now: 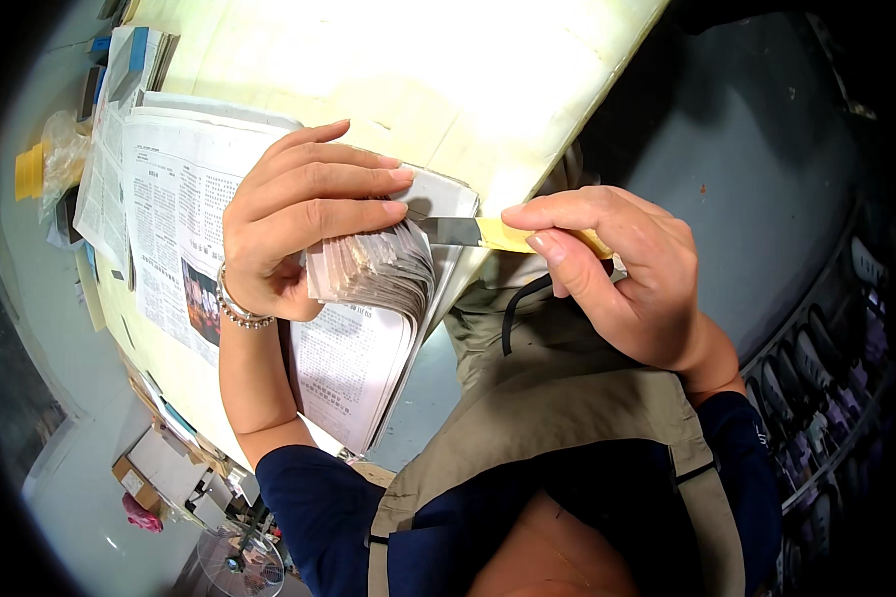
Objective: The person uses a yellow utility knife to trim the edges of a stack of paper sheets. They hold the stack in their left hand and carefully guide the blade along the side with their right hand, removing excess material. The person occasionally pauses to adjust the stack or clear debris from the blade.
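My left hand curls over a bent stack of thin, layered paper sheets, gripping it with the thumb underneath and the fingers across the top. The fanned edges of that stack face my body. In my right hand is a knife with a yellow handle, pinched between thumb and fingers. Its flat metal blade points left and reaches the right side of the sheets, by my left fingertips; whether it touches them I cannot tell. Newspapers lie beneath the bent stack and my left forearm.
A pale, brightly lit table extends away from me. More newspaper covers its left part, beside a plastic bag and a yellow cylinder. A fan stands lower left. Racks of shoe-like items line the right.
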A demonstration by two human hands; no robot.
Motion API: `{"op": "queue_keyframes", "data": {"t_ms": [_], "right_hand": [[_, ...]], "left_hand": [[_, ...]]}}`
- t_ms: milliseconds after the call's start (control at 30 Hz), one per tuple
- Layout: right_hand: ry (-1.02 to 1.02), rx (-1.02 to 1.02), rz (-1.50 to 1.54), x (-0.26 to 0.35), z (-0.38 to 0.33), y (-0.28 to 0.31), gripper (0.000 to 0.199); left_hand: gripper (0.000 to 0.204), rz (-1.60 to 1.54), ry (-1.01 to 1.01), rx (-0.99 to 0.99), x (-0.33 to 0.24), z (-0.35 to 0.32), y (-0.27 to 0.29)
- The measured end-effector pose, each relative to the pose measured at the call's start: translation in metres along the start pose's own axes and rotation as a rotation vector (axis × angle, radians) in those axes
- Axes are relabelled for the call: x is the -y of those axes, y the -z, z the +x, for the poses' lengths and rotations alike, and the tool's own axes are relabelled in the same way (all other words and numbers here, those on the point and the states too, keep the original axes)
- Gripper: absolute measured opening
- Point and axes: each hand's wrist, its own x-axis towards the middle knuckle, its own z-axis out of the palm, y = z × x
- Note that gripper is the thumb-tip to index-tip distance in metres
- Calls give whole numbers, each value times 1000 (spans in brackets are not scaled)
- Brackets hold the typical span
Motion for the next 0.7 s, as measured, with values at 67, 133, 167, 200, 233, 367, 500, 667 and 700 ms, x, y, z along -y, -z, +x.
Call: {"op": "queue_keyframes", "data": {"t_ms": [67,133,167,200,233,367,500,667,700], "right_hand": [[-1,0,3,-1,0,0,16],[-3,-1,5,-1,-1,0,16],[-6,0,5,-1,-1,0,16],[-8,0,7,-1,-1,-1,16],[-11,0,9,-1,-1,-1,16],[-26,4,21,-2,-1,0,16],[-36,5,25,-2,-1,0,16],[-72,-8,20,-1,1,4,16],[-62,-16,5,-1,3,6,16]], "left_hand": [[40,12,2,-4,0,0,0],[40,15,-4,-11,0,-1,-1],[40,15,-6,-15,1,-2,-1],[40,15,-15,-15,2,-2,-2],[40,16,-23,-16,3,-3,-2],[39,18,-34,-17,4,-3,-1],[36,20,-28,-21,3,-2,-1],[34,18,-8,-26,1,0,-2],[34,17,-2,-20,0,0,-2]]}}
